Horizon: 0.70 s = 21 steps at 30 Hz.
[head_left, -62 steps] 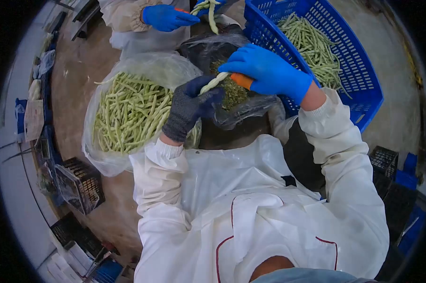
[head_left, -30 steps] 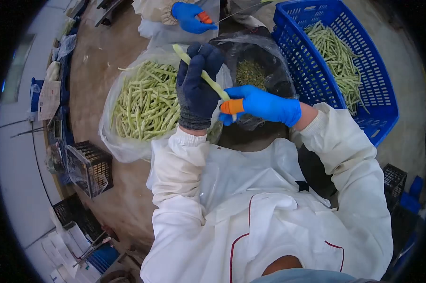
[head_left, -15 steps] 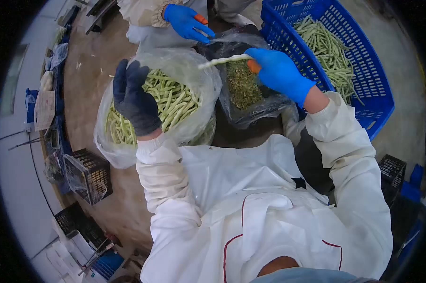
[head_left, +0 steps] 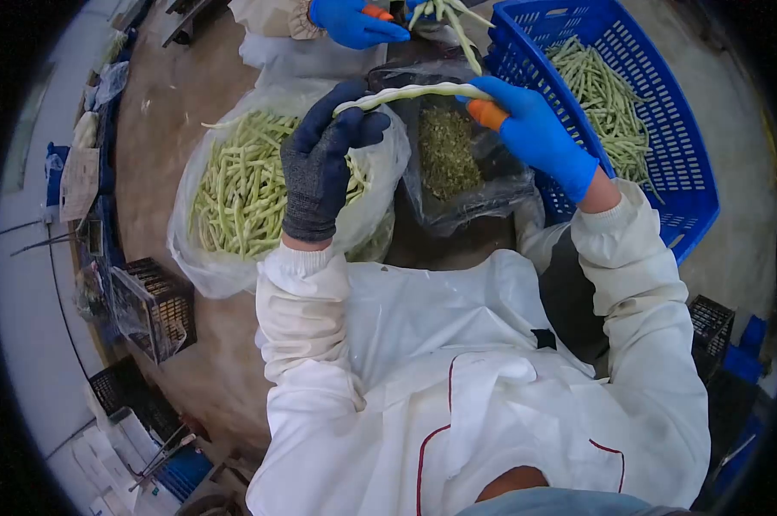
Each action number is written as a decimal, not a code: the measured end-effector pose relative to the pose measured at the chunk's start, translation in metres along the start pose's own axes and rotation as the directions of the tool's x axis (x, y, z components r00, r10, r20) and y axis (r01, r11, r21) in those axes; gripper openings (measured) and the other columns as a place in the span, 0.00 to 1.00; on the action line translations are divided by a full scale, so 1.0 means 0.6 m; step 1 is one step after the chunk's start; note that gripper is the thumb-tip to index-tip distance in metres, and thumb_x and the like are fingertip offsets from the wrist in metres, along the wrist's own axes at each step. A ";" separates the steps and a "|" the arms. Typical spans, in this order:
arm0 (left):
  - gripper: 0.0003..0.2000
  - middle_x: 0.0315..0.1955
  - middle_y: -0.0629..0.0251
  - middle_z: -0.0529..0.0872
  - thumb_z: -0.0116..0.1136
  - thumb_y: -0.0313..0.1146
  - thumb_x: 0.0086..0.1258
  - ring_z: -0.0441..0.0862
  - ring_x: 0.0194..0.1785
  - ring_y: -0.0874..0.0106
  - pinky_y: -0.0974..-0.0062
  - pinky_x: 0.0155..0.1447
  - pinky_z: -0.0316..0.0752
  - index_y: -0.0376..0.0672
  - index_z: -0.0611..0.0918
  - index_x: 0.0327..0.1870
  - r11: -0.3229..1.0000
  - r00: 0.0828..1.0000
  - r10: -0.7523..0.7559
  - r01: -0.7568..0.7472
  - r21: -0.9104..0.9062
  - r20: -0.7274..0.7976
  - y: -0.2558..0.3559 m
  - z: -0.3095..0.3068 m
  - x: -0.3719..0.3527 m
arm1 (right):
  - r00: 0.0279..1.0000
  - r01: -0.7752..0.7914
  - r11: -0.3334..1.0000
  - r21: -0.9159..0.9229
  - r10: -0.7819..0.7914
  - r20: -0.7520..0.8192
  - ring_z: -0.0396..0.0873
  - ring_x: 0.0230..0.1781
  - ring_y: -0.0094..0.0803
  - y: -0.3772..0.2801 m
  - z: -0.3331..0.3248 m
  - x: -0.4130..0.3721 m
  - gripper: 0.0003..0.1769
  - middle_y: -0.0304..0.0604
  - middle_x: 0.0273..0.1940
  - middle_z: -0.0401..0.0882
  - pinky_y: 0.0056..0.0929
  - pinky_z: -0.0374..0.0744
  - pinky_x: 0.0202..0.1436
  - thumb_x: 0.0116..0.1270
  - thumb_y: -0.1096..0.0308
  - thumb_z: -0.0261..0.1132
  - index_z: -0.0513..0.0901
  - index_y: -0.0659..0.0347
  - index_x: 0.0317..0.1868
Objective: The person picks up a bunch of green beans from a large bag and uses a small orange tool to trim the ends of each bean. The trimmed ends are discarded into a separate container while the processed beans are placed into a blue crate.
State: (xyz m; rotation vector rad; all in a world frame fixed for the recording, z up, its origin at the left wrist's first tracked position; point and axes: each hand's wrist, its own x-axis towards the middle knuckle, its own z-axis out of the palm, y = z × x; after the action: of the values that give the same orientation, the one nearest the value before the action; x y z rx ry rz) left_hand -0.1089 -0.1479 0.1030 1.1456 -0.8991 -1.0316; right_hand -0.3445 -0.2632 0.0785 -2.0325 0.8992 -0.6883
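Note:
A long pale green bean (head_left: 406,92) stretches nearly level between my two hands. My left hand (head_left: 315,172), in a dark grey glove, is closed on its left end. The right end sits in the pinch of my right hand (head_left: 539,133), which wears a blue glove with an orange finger cover. Below my left hand is a clear plastic bag (head_left: 388,168) full of green beans (head_left: 242,189). Under the bean and right hand lies a plastic-lined dark container (head_left: 496,193) with chopped green trimmings (head_left: 449,150).
At the right stands a blue perforated crate (head_left: 685,163) with more beans (head_left: 599,112) inside. Across from me, a co-worker's blue-gloved hand (head_left: 354,24) is near a bunch of beans (head_left: 447,15). Black crates (head_left: 156,310) sit on the floor at left.
My left hand has moved right from over the bag and closed on the bean's free end. The co-worker's hands have shifted up, and a bunch of beans now shows there.

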 end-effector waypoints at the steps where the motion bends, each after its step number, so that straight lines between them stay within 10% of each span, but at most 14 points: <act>1: 0.16 0.46 0.53 0.83 0.51 0.29 0.74 0.85 0.45 0.67 0.72 0.49 0.82 0.32 0.76 0.59 0.999 0.999 0.033 -0.033 -0.020 -0.003 0.000 0.002 0.001 | 0.994 0.098 0.994 -0.049 -0.100 -0.041 0.79 0.42 0.49 0.013 0.006 0.002 0.20 0.52 0.41 0.81 0.40 0.76 0.45 0.62 0.71 0.64 0.79 0.54 0.56; 9: 0.16 0.47 0.62 0.86 0.57 0.26 0.67 0.83 0.45 0.77 0.80 0.44 0.76 0.37 0.80 0.56 0.970 0.990 0.135 -0.142 0.196 0.051 -0.018 0.023 -0.015 | 0.837 0.488 0.803 -0.342 -0.542 -0.077 0.77 0.43 0.43 -0.066 0.013 0.012 0.21 0.42 0.41 0.79 0.39 0.74 0.47 0.57 0.69 0.68 0.81 0.49 0.53; 21: 0.16 0.43 0.62 0.87 0.61 0.22 0.63 0.82 0.45 0.77 0.77 0.51 0.76 0.36 0.82 0.53 0.920 0.994 0.096 -0.111 0.376 0.058 -0.012 0.048 -0.028 | 0.837 0.481 0.727 -0.489 -0.547 0.010 0.76 0.39 0.39 -0.069 0.044 0.008 0.09 0.40 0.34 0.76 0.38 0.71 0.46 0.55 0.67 0.66 0.81 0.54 0.38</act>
State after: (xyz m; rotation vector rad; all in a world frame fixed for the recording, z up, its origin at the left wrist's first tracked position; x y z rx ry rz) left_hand -0.1419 -0.1401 0.1010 1.3846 -1.2140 -0.8141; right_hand -0.3079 -0.2374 0.0990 -2.7640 0.5987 -0.9901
